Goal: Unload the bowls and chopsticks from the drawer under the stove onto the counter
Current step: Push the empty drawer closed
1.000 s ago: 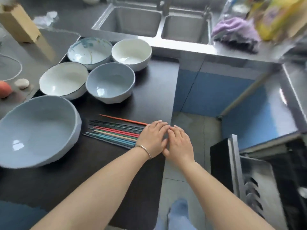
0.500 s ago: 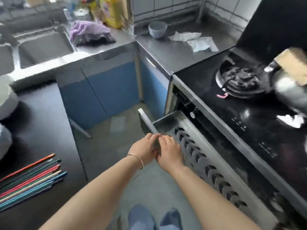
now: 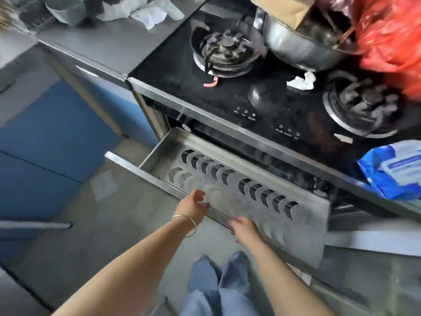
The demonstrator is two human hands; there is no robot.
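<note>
- We are looking down at the drawer (image 3: 230, 188) under the stove (image 3: 262, 92), which is standing pulled out, its slotted metal rack showing.
- Our left hand (image 3: 193, 207) is reaching over the drawer's front edge with the fingers loosely spread; a thin bracelet (image 3: 185, 223) is sitting on that wrist.
- Our right hand (image 3: 245, 226) is resting at the front edge, just right of the left; its grip is too blurred to tell.
- A metal pot (image 3: 303, 49) is sitting on the stove beside a red bag (image 3: 391, 42).
- A blue packet (image 3: 394, 169) is lying at the stove's right edge.
- Crumpled paper (image 3: 150, 12) is lying on the tabletop (image 3: 109, 46) to the left.
</note>
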